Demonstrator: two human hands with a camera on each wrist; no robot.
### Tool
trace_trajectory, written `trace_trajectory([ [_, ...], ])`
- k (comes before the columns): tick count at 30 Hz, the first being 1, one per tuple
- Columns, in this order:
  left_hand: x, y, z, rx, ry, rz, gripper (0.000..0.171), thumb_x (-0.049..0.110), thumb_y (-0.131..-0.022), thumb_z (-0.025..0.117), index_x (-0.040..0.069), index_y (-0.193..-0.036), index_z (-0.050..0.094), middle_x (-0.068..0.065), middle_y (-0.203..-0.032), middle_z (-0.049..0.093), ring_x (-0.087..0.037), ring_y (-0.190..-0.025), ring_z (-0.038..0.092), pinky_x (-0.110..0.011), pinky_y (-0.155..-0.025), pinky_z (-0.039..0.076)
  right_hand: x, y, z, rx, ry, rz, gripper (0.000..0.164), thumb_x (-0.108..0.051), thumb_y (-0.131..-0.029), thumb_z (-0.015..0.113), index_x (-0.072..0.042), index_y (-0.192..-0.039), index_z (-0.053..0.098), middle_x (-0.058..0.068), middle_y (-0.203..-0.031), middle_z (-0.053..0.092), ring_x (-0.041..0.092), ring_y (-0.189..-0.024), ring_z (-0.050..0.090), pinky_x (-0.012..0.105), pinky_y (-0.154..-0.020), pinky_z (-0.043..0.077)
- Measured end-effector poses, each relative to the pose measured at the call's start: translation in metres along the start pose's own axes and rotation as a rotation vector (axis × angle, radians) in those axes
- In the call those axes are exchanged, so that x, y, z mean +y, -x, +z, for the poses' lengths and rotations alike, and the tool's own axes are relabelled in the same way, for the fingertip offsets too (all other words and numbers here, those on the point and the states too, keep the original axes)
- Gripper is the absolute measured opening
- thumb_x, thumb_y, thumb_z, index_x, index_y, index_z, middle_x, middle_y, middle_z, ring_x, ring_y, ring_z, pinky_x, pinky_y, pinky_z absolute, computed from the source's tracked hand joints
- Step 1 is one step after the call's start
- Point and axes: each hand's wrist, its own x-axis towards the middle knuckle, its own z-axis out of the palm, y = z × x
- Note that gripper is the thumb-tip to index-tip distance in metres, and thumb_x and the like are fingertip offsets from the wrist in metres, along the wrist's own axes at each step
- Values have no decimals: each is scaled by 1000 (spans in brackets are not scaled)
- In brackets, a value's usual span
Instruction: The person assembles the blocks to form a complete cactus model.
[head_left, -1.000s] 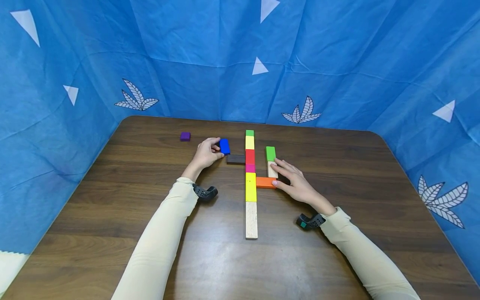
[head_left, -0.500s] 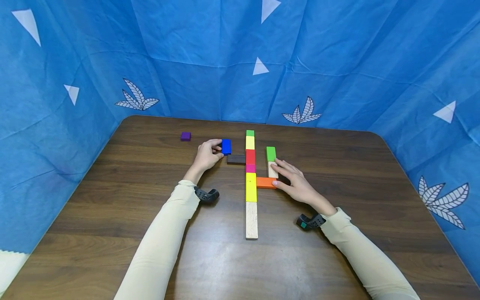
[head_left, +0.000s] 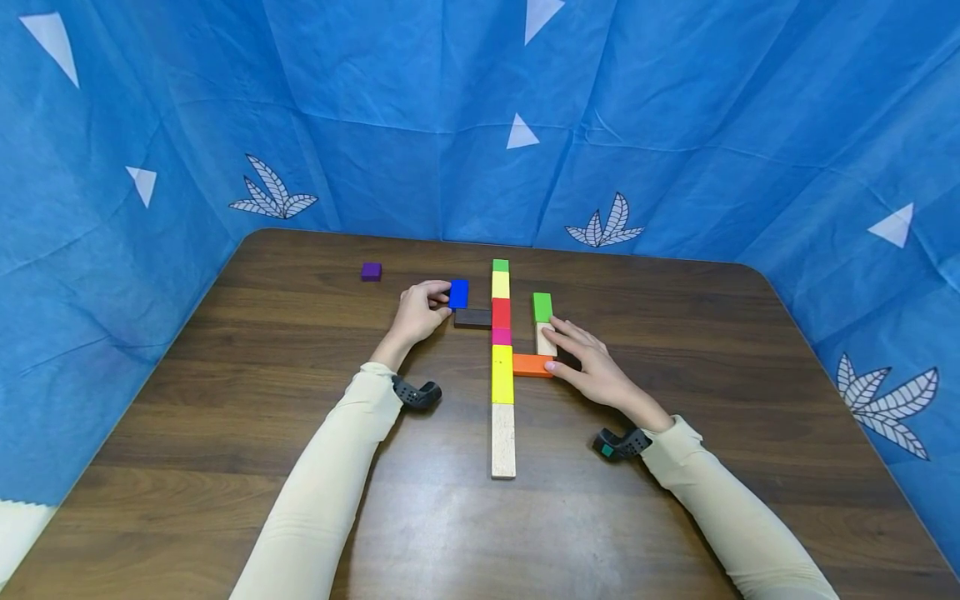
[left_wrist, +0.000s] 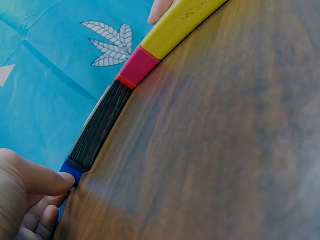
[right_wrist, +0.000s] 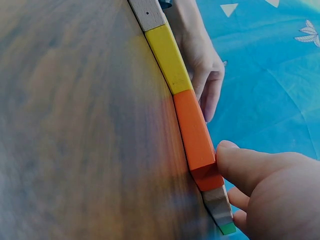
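Colored wooden blocks lie on a brown table. In the head view my left hand (head_left: 422, 311) holds a blue block (head_left: 459, 294) by its left side, thumb at the near corner and index finger at the far one. The block's near end meets a black block (head_left: 473, 318); the left wrist view shows my thumb (left_wrist: 65, 181) against the blue. My right hand (head_left: 592, 367) rests beside the right branch, thumb touching the end of an orange block (head_left: 532, 365) and fingers along a natural wood block (head_left: 545, 339). A green block (head_left: 542, 307) continues beyond it.
A central column joins the branches: a natural wood block (head_left: 503, 442), a yellow block (head_left: 502, 375), a pink block (head_left: 501, 337), a red block (head_left: 501, 312), a pale yellow block (head_left: 500, 284) and a small green block (head_left: 500, 265). A purple block (head_left: 371, 272) lies alone at the far left.
The blue block has slid right along with my left hand and turned from slightly tilted to nearly straight, over the black block's left end. My right hand stays in place.
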Motion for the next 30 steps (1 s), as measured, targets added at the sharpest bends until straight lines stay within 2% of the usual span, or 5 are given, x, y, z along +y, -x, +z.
trace_trajectory([
  [17,-1,2,2,30,6,18,44,-5,-83,68,-6,-126,63,-20,-123,65,-31,-103,66,-41,-90,53,0,0,0,2,7,3,60,-29,-96,62,-12,-150,40,12,-161,27,38,-149,18,66,-116,11],
  [20,-1,4,-4,137,28,40,42,-3,-80,68,-4,-123,65,-19,-119,66,-31,-99,66,-41,-86,53,-1,0,1,3,2,-2,61,-28,-96,62,-12,-150,40,13,-161,27,38,-149,17,66,-116,11],
  [24,-7,2,-19,427,39,58,38,2,-76,68,-3,-114,69,-21,-108,66,-33,-91,63,-42,-81,51,-1,0,1,5,0,-9,61,-27,-96,62,-12,-150,40,13,-161,27,38,-149,17,66,-115,11],
  [27,-17,-1,-36,613,19,11,38,4,-75,68,-3,-113,68,-22,-109,60,-35,-96,57,-43,-88,45,0,-1,1,4,-3,-10,61,-27,-96,63,-12,-150,40,12,-161,26,38,-149,17,65,-116,11],
  [30,-29,-2,-54,651,16,-89,45,5,-78,68,-2,-122,62,-21,-120,53,-36,-106,53,-45,-97,39,0,0,1,2,-2,-7,62,-27,-96,63,-11,-150,39,13,-161,27,38,-149,17,65,-116,11],
])
